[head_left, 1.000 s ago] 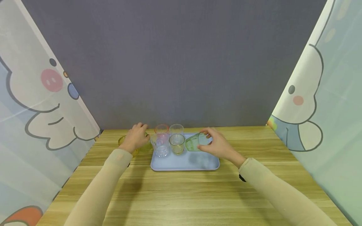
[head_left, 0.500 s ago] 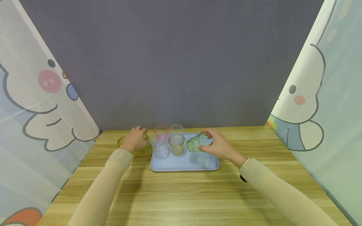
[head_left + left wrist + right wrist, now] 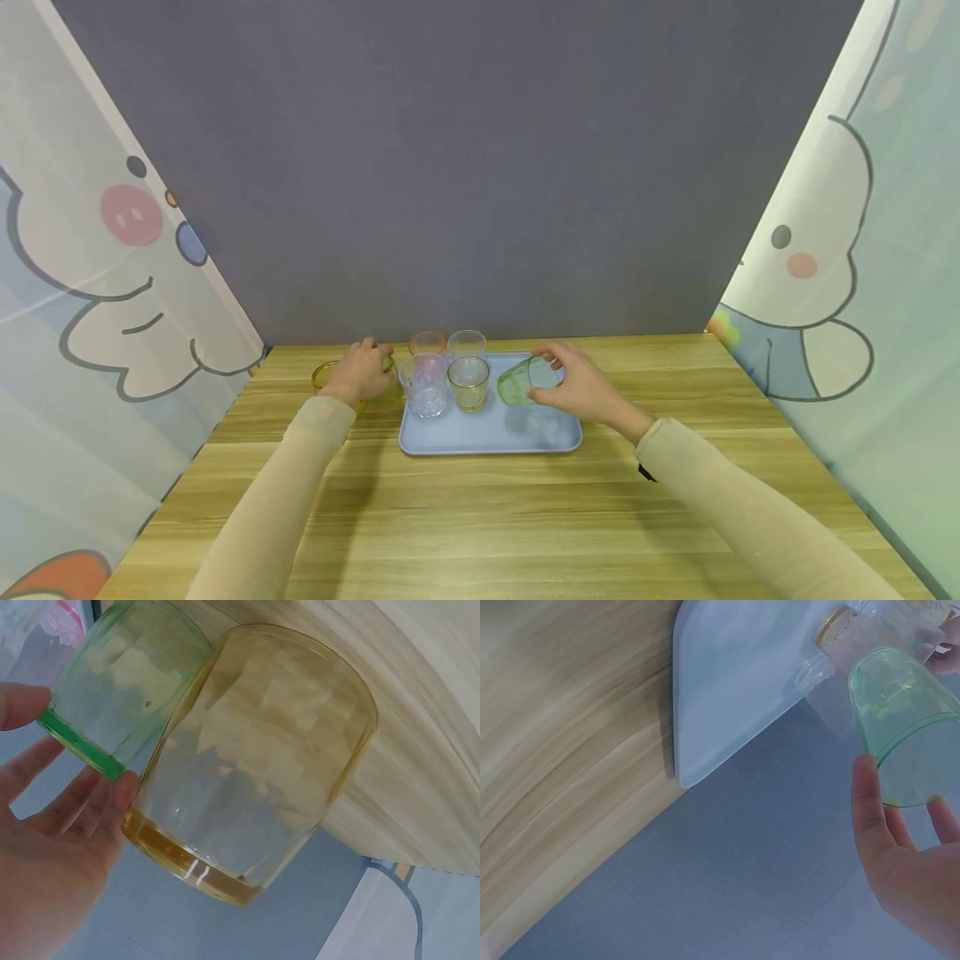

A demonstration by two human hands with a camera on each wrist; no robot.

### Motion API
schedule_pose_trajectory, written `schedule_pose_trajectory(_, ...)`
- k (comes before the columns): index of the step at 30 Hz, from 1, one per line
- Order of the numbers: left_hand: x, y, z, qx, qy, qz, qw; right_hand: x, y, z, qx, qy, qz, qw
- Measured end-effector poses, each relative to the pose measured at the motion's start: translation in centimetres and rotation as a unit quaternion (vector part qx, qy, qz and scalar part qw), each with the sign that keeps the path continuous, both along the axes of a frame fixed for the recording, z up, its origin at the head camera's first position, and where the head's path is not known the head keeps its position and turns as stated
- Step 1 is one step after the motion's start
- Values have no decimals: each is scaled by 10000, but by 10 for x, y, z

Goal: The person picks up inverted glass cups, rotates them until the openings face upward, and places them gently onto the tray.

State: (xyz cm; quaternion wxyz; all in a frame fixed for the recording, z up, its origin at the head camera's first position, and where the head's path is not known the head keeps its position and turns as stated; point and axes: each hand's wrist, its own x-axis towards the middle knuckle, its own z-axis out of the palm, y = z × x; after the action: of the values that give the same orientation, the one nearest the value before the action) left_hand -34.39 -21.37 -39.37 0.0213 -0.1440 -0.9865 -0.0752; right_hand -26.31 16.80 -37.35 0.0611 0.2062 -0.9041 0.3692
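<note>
The pale green glass (image 3: 516,383) edges slightly to the right with the right hand (image 3: 581,387) from half a second earlier, while the left hand (image 3: 363,371) and the four glasses on the tray hold almost the same places. The right thumb and fingers pinch the pale green glass at its rim, its mouth turned toward the palm and its base tipped away, over the tray (image 3: 491,437); whether it touches the tray cannot be told. Across from it, the left hand clasps a green-bottomed glass (image 3: 127,682) by its thick end, thumb on one side, fingertip on the other. Just outside the left grip, on its far side from the tray, is an amber glass (image 3: 247,765). Between the two grips, four glasses crowd the tray: a yellow-tinted glass (image 3: 469,387) nearest the right hand's catch, a clear tumbler (image 3: 427,398) nearest the left, and behind them a pink-rimmed glass (image 3: 428,342) and a second clear tumbler (image 3: 467,342). Below both grips spreads the wood-grain table (image 3: 480,517); beyond them rises a gray backdrop (image 3: 480,167), flanked by cartoon-printed curtains (image 3: 892,250).
</note>
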Motion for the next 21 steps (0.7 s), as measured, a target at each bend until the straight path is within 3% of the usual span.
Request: schedule_pose_trajectory(21, -2, 1, 3, 283, -248, 38, 9993, -10, -3, 10, 509, 77, 23, 9987)
